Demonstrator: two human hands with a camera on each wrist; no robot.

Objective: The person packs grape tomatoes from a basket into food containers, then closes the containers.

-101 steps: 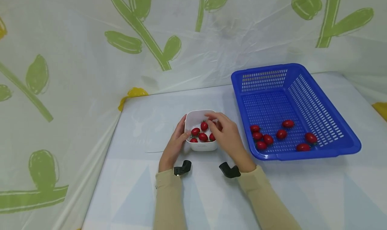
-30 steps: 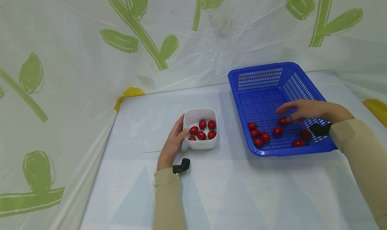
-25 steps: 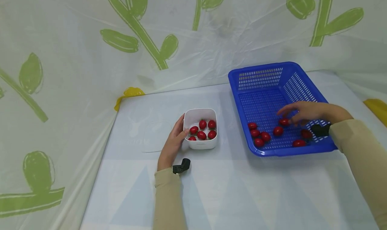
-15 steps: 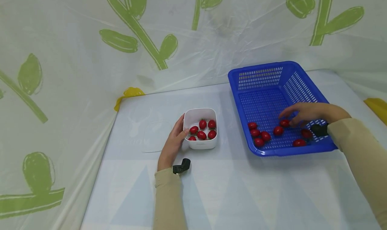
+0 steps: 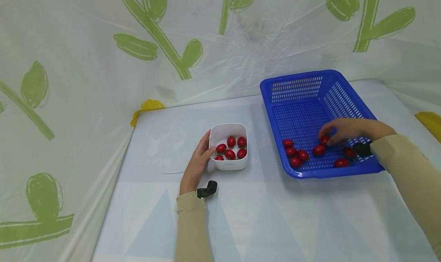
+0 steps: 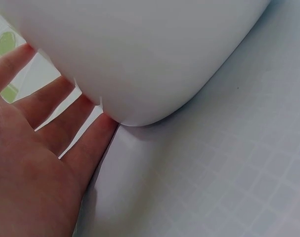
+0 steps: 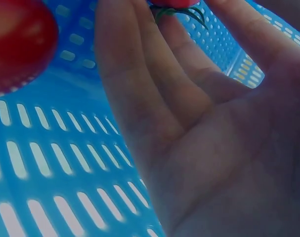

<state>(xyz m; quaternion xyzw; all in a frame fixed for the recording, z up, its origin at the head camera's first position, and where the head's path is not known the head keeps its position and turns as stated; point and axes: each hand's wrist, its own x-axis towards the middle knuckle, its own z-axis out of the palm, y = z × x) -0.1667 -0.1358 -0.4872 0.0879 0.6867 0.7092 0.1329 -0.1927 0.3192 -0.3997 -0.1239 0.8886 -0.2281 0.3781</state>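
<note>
One tomato in right hand, box in left

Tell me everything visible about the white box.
The white box is roughly square with rounded corners, smooth and plastic-looking, open at the top. A faint mark on its front is too small to read. It stands upright on the pale tablecloth, left of the blue basket and apart from it. Six red tomatoes show inside. The left hand holds it, fingers on its outer left side, thumb at the rim.
</note>
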